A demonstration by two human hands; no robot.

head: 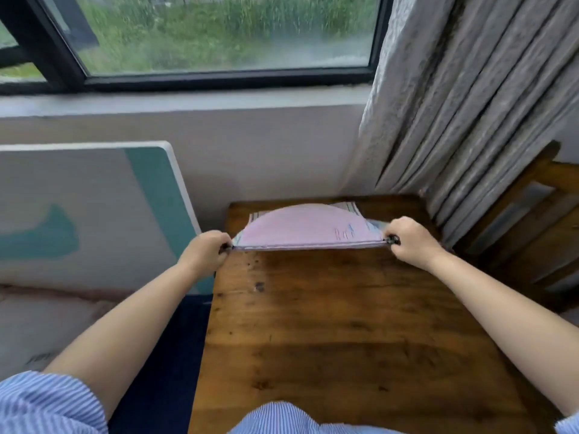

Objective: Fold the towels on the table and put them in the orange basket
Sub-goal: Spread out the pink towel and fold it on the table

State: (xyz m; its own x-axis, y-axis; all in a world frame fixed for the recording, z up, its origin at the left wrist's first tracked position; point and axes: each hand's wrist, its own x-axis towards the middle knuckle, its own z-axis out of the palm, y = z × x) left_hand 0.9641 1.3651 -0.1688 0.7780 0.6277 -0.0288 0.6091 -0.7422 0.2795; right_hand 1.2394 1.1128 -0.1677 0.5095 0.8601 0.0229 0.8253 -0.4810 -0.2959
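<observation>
A pink towel with striped grey ends lies at the far end of the wooden table. Its near edge is stretched taut and lifted, and the cloth bulges up in an arc over the part behind it. My left hand pinches the towel's near left corner. My right hand pinches the near right corner. No orange basket is in view.
A grey curtain hangs at the right, down to the table's far right corner. A wooden chair stands right of the table. A white and teal board leans against the wall on the left, under a window.
</observation>
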